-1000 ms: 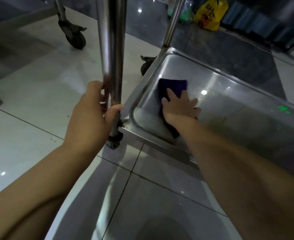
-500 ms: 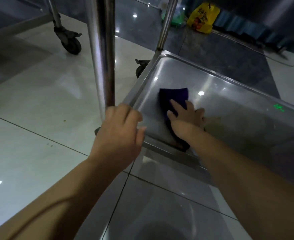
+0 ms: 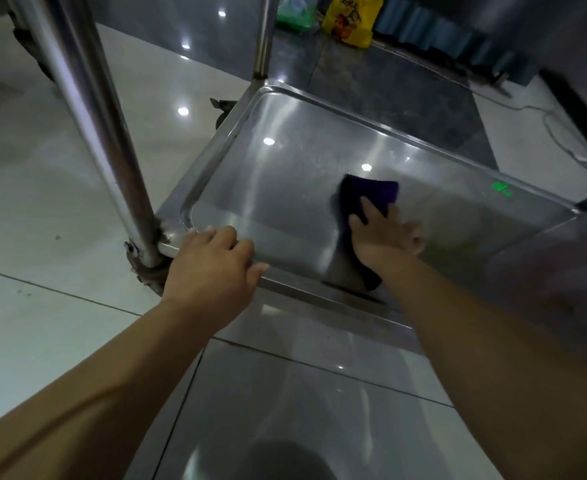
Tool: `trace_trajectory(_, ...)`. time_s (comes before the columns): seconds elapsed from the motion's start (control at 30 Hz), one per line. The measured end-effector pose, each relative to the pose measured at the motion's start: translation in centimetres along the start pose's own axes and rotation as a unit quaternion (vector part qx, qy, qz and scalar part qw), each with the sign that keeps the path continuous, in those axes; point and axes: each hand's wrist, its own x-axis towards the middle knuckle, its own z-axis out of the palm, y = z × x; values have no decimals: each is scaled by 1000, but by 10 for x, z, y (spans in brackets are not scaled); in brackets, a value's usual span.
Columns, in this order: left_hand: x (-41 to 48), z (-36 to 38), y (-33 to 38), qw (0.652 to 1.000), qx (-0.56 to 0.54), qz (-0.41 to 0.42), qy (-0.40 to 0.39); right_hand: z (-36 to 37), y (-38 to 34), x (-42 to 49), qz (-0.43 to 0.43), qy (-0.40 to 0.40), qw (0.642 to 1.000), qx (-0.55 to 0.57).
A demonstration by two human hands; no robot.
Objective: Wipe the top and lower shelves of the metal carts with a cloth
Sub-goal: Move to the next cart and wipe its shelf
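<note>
Pressing a purple cloth [image 3: 375, 192] flat onto the cart's lower shelf [image 3: 278, 181], right of its middle and toward the near edge, with the straight, spread fingers of the right hand [image 3: 387, 239], while gripping the shelf's near rim beside the near-left post [image 3: 89, 112] with the curled left hand [image 3: 212, 263].

Lower shelf [image 3: 285, 161] glossy metal; cloth [image 3: 375, 195] matt fabric; floor [image 3: 60, 174] glossy tile
</note>
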Motion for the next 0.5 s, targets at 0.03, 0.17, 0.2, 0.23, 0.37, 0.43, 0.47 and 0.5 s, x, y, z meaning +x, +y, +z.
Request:
trace_trajectory(0.03,-1,0,0,1000,4,0,2,4,-5,-7,-57,4,998,-4)
trace_trajectory(0.17,-3,-2,1,1000,19,-2,6,5,32,-32,-325,13,945,-2)
trace_trajectory(0.2,-3,-2,2,1000,23,-3,0,0,46,-28,-333,18,943,-14)
trace_trajectory(0.23,-3,-2,3,1000,21,-4,-3,-3,61,-21,-298,27,954,-35)
trace_trajectory(0.37,1,2,10,1000,7,-6,-14,-10,68,10,40,18,999,7)
trace_trajectory(0.43,3,7,19,999,-15,17,-23,-4,44,3,57,6,998,13)
trace_trajectory(0.47,4,8,22,999,-17,28,-30,-1,35,-5,14,5,1000,11)
trace_trajectory(0.5,5,9,24,999,-19,30,-32,4,31,-16,-53,7,998,10)
